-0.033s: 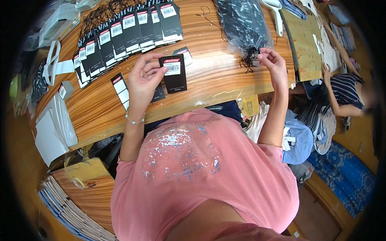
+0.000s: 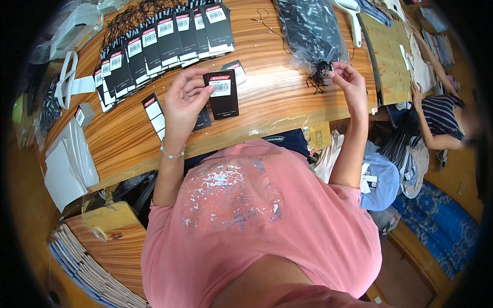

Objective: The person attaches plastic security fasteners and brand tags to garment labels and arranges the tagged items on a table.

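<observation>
My left hand (image 2: 187,97) pinches a black hang tag (image 2: 224,102) with a red-and-white label, held upright above the table's near edge. At the mouth of a clear plastic bag (image 2: 310,31) full of black tag strings, my right hand (image 2: 349,79) is closed, thumb against fingers, on the end of a black tag string (image 2: 333,66). Loose black strings (image 2: 317,82) spill out beside those fingertips. More tags lie under and behind my left hand: a dark tag (image 2: 203,120), partly hidden, a tag (image 2: 237,71) behind the held one, and a white-labelled tag (image 2: 153,114).
Rows of strung black tags (image 2: 164,38) lie overlapping at the back left of the wooden table (image 2: 277,102). A small grey box (image 2: 84,114) and white sheets (image 2: 64,172) are at the left. A white-handled tool (image 2: 354,25) sits back right. Another person (image 2: 436,113) works at the right.
</observation>
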Motion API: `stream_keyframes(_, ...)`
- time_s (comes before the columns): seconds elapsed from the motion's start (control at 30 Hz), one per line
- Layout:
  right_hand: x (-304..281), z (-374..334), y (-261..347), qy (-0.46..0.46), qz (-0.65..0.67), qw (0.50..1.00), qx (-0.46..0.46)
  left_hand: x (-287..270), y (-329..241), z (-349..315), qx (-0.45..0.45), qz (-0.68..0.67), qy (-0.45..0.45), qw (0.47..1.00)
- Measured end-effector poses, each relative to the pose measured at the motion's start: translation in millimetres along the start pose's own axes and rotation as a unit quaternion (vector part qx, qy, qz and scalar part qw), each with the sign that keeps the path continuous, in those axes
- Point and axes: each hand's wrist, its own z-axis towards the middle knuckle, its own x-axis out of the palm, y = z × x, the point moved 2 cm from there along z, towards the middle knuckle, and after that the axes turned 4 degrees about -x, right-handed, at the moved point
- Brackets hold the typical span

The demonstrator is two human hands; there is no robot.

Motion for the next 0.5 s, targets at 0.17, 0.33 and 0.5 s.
stream_keyframes(0.17, 0, -8, 46, -0.057, -0.400, 0.911, -0.083, -4, 0, 0, -0.005, 0.015, -0.014, 1.000)
stream_keyframes(0.33, -3, -10, 66, -0.053, -0.478, 0.852, -0.206, -4, 0, 1, -0.016, 0.011, 0.001, 1.000)
stream_keyframes(0.5, 0, -15, 89, -0.074, -0.394, 0.913, -0.073, -1, 0, 0, -0.030, 0.012, 0.011, 0.999)
